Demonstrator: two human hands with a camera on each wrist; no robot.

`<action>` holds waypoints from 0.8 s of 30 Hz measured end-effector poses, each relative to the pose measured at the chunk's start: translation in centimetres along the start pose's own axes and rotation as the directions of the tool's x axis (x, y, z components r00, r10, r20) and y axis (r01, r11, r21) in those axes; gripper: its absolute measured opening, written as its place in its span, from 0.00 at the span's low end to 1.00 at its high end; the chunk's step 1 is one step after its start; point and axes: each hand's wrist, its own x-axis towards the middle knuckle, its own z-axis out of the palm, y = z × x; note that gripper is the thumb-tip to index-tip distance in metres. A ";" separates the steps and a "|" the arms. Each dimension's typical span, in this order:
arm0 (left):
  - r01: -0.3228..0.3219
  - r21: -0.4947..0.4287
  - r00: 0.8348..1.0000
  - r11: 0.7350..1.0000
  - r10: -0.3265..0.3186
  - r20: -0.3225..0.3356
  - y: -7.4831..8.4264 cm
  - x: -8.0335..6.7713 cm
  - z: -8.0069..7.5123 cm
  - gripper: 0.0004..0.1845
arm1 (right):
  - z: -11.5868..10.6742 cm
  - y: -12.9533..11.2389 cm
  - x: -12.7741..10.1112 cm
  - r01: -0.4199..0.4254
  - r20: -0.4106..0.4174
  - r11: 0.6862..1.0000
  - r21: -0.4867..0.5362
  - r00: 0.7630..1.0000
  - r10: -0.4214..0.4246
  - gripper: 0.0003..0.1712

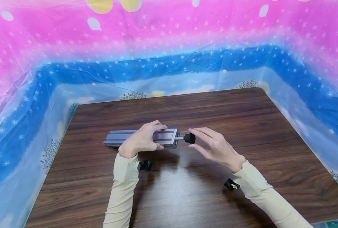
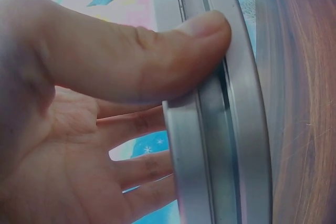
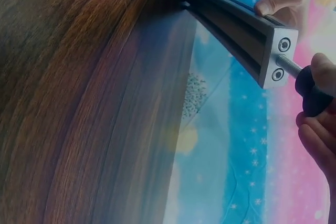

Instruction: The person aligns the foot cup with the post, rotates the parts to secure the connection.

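Left hand (image 1: 141, 141): wrapped over the aluminium profile (image 1: 120, 137), gripping it near its right end; thumb on the near side, fingers over the top. Left wrist cam shows the thumb (image 2: 157, 59) pressed flat along a slot of the profile (image 2: 231, 150), other fingers curled behind it.
Right hand (image 1: 217, 147): fingertips pinching the black knob (image 1: 190, 138), thumb below, index on top.
Knob: sits on a short metal screw shaft (image 1: 180, 138) running into the profile's end face. Right wrist cam: shaft (image 3: 290, 66) enters the lower of two holes in the end face; knob (image 3: 311, 94) held betw. fingers at frame edge.
Profile: silver, slotted, lying lengthwise left-right approx. mid table (image 1: 243, 120), a bit left of centre. Whether it rests on the wood or is lifted slightly, can't tell.
Table: dark wood grain, rounded corners.
Wrist cams: small black units strapped under each forearm, left one (image 1: 145, 165) and right one (image 1: 231, 184), both just above the tabletop.
Sleeves: cream, long, both arms (image 1: 123, 190).
Backdrop: pink-and-blue starry plastic sheet (image 1: 169, 47) walling the table on three sides.
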 end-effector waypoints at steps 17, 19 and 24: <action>0.006 0.043 1.000 0.999 -0.006 -0.003 0.2 0.2 0.2 0.36 | 0.4 -0.8 -0.2 -0.275 0.014 0.953 0.125 0.961 0.275 0.16; 0.009 0.047 1.000 0.999 -0.009 -0.004 0.2 0.2 0.2 0.36 | 0.5 -0.9 -0.2 -0.316 0.025 0.940 0.132 0.949 0.315 0.14; 0.000 0.051 1.000 0.999 0.000 -0.009 0.1 0.2 0.3 0.36 | 0.6 -1.2 -0.2 -0.406 0.054 0.904 0.138 0.914 0.402 0.08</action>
